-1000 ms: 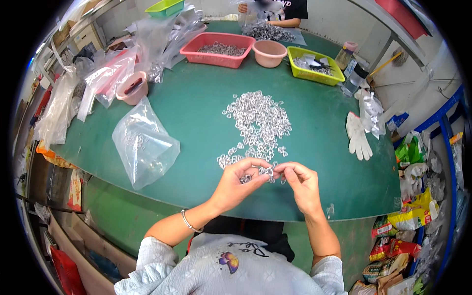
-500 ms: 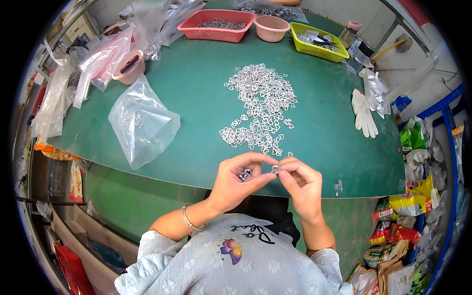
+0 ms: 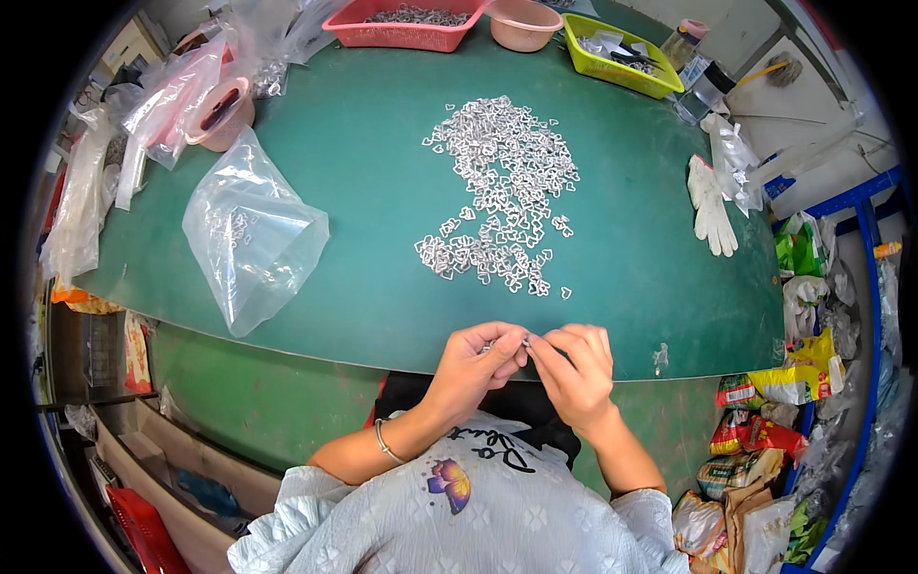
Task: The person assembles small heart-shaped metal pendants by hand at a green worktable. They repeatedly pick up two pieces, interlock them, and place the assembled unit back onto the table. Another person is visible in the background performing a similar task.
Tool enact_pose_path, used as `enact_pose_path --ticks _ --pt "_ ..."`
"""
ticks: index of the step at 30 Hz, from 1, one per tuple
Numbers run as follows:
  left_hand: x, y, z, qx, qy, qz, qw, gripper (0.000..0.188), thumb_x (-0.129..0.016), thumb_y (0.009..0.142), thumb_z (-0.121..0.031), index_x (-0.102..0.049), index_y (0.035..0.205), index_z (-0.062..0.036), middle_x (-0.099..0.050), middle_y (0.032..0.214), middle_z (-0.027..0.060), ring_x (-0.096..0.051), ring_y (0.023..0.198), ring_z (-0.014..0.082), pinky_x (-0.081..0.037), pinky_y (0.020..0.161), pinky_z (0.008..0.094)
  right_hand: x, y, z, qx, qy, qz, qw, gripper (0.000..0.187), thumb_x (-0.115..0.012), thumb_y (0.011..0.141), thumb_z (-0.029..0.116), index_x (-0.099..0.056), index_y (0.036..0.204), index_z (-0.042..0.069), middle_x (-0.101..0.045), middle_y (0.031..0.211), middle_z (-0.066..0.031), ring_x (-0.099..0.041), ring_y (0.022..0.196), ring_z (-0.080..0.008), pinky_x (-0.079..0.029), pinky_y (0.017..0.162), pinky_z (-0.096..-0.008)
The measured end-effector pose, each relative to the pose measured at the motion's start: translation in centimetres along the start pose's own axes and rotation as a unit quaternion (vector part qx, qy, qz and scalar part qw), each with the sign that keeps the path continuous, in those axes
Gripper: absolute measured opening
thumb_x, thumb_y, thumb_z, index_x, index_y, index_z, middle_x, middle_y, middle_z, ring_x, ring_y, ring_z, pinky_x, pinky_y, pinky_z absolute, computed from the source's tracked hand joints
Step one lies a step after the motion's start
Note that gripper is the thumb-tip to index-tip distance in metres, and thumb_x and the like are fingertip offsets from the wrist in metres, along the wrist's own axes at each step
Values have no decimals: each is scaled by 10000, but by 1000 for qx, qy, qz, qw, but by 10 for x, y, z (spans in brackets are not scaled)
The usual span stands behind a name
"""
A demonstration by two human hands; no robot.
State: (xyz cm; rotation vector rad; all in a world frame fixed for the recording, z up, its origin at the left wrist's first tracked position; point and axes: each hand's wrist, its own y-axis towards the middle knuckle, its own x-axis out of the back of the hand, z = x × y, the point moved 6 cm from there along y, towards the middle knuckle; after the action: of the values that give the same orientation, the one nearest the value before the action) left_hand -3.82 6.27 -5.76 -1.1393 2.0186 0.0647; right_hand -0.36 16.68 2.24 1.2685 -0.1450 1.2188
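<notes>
Pinching small grey metal piece (image 3: pixel 526 342) between closed-in fingers of left hand (image 3: pixel 478 362) and right hand (image 3: pixel 576 371) by near edge of worktop (image 3: pixel 382 277), probably for steady control, with spare pieces (image 3: pixel 489 345) cupped in left palm and pile of heart-shaped links (image 3: pixel 512 158) beyond, likely for easy reach.

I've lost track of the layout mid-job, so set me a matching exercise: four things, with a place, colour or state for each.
1. Left hand
2. Heap of heart-shaped pieces
3. Glove
4. Tray

A. White, toward the table's right side
B. Yellow-green, just right of a pink bowl
C. Fingers bent, close to the right hand
D. Silvery, mid-table

Pairs: 1-C, 2-D, 3-A, 4-B
</notes>
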Motion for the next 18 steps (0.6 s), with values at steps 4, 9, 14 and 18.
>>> enact_pose_path --ticks 4,9,14,18 --pt "7 2 -2 26 -40 2 999 213 -511 894 -201 -567 965 -8 -540 744 30 -383 540 37 -294 424 162 -3 12 -34 -111 57 -8 992 204 -671 665 -3 -629 865 -2 -585 823 -103 -533 745 -260 -404 625 -338" --pt "8 6 -3 35 -88 5 995 137 -493 882 -142 -554 914 -24 -552 771 52 -422 546 66 -325 443 183 -33 20 -71 -221 -69 38 972 124 -659 715 72 -612 815 16 -583 804 -99 -518 814 -262 -385 715 -351" --pt "10 7 -5 39 -63 -32 997 118 -460 872 -103 -545 889 -23 -527 743 43 -419 559 77 -324 478 197 -41 16 -77 -226 -85 54 969 69 -646 719 59 -607 768 29 -584 769 -64 -519 799 -245 -359 698 -331" --pt "17 8 2 61 -97 -6 993 127 -449 871 -97 -539 907 -15 -468 696 12 -372 550 61 -267 465 188 -32 6 -79 -303 103 9 947 34 -609 771 11 -607 804 2 -624 816 -79 -565 762 -189 -416 692 -293"
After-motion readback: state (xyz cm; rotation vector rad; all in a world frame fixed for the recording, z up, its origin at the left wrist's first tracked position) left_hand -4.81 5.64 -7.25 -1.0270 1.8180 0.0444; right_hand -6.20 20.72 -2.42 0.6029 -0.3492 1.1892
